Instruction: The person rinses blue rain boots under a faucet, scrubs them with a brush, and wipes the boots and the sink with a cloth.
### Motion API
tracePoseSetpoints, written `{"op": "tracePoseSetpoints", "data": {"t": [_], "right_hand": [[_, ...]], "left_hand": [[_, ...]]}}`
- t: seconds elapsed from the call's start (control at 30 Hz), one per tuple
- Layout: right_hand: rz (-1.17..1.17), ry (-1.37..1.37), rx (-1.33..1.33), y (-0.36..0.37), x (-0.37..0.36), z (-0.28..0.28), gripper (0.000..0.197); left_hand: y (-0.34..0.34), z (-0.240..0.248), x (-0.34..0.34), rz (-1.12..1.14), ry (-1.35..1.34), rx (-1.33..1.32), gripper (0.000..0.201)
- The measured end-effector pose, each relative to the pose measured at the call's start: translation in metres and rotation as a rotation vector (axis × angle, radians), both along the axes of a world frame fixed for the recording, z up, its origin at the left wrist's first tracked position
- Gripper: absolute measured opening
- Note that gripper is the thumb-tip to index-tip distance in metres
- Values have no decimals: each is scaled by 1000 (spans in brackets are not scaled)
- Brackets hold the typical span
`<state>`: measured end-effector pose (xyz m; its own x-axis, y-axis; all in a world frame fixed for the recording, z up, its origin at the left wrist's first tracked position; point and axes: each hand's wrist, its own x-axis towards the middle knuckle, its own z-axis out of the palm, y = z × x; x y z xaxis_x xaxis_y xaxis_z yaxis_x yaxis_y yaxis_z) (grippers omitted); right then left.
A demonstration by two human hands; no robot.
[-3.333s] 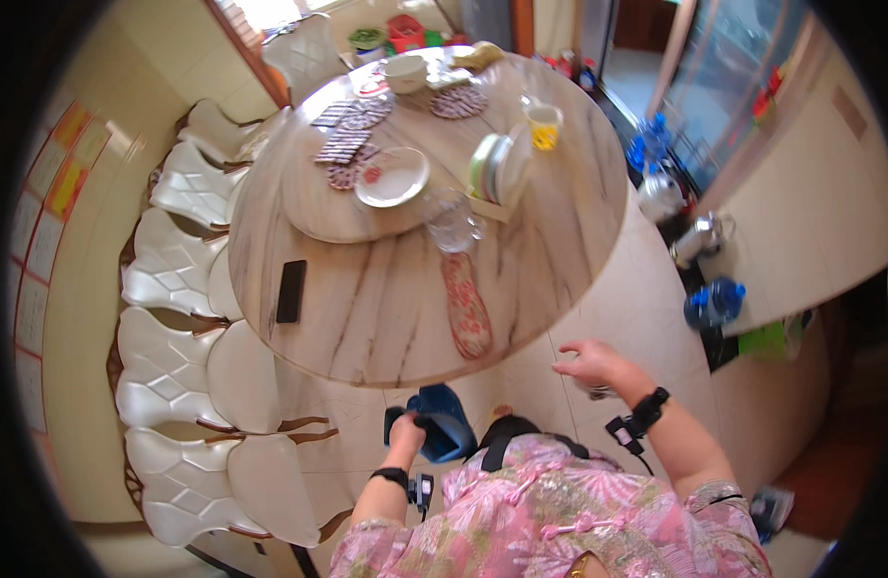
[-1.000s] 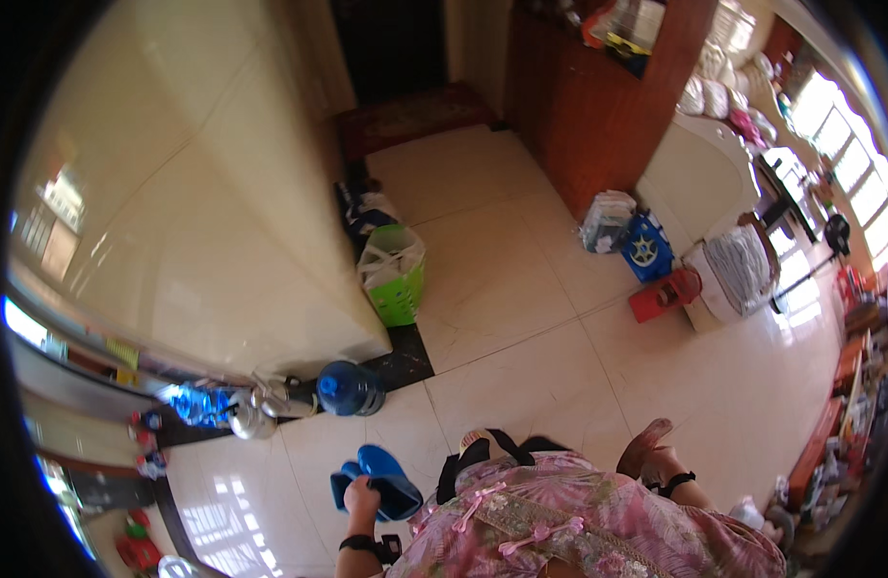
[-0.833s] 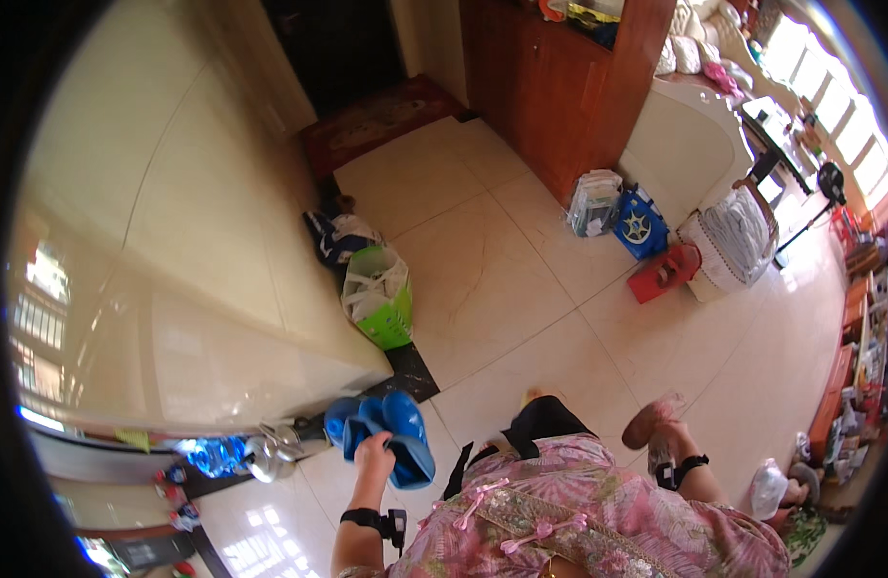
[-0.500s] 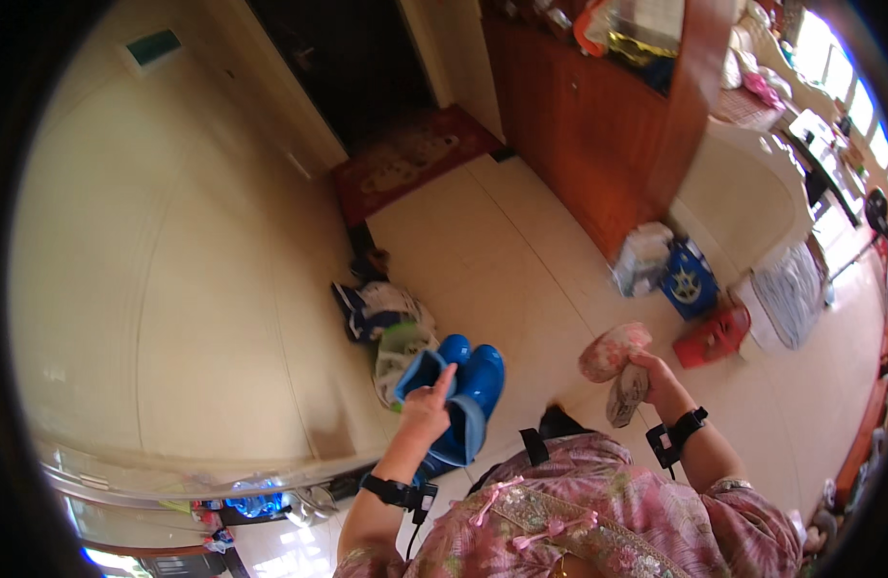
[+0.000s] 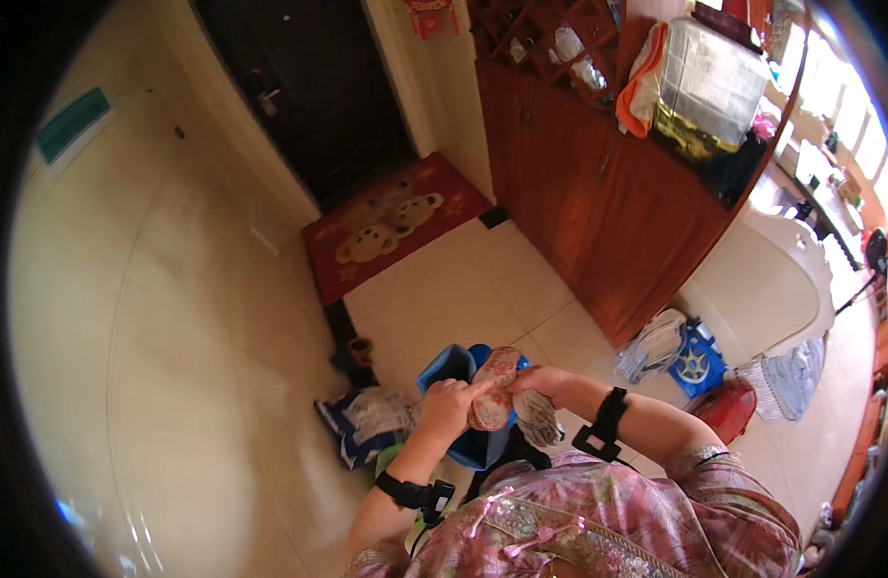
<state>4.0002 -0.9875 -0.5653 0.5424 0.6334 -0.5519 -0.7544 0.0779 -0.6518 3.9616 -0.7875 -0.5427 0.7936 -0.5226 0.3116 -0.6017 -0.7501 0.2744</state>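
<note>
My left hand (image 5: pixel 446 410) is closed on a pair of blue rain boots (image 5: pixel 446 363), held upright together in front of my body with their openings toward me. Its outstretched index finger reaches the edge of a pink floral insole (image 5: pixel 496 368). My right hand (image 5: pixel 542 381) grips this insole along with a greyish, wrinkled second one (image 5: pixel 537 416). The floral insole lies across the boots from above and hides much of them. Whether it enters a boot opening I cannot tell.
Bags and bundles (image 5: pixel 377 414) lie on the floor by the left wall. A red mat (image 5: pixel 372 231) lies before the dark door (image 5: pixel 304 96). To the right stand a wooden cabinet (image 5: pixel 569 183), a blue bag (image 5: pixel 697 358), a red bag (image 5: pixel 728 409) and a pale chair (image 5: pixel 762 279).
My right hand has brought the insoles leftward from the right side to over the boots. The boots have shifted slightly right, and my view has tilted up toward the door.
</note>
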Motion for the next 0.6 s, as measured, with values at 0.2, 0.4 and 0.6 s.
{"op": "tracePoseSetpoints", "data": {"t": [0.2, 0.4, 0.6], "right_hand": [[76, -521, -605, -35, 80, -7, 30], [-208, -536, -890, -208, 105, -132, 17], [-8, -113, -1203, -262, 106, -162, 15]], "left_hand": [[29, -17, 96, 43, 51, -72, 40], [87, -46, 130, 384, 153, -201, 40], [168, -119, 68, 1020, 426, -143, 36]]}}
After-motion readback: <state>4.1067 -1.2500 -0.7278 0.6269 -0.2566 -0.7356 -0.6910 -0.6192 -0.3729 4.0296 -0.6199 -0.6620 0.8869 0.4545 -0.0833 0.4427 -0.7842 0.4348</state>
